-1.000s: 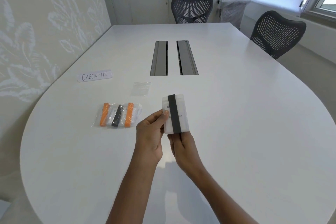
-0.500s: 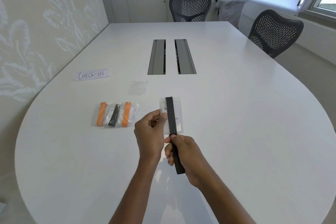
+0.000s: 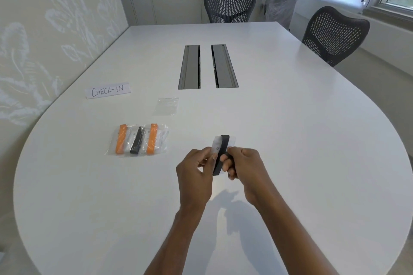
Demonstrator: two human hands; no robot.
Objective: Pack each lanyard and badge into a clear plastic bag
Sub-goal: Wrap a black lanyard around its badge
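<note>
Above the white table [image 3: 290, 140] I hold a white badge [image 3: 217, 144] with a black lanyard [image 3: 221, 154] wrapped round it. My left hand [image 3: 195, 174] pinches the badge's left edge. My right hand [image 3: 243, 164] grips the lanyard strap with curled fingers on the badge's right side. An empty clear plastic bag [image 3: 167, 106] lies flat farther back on the table. To the left lie three filled bags [image 3: 140, 140] side by side, holding two orange lanyards and one black lanyard with badges.
A paper sign reading CHECK-IN [image 3: 107, 90] lies at the far left. Two grey cable slots [image 3: 206, 66] run down the table's middle. Two dark mesh chairs [image 3: 230, 5] stand at the far end and right side. A wall stands close on the left.
The badge has tilted and dropped lower. My right hand moved from below the badge up to its right side, and the loose hanging strap end is now folded against the badge.
</note>
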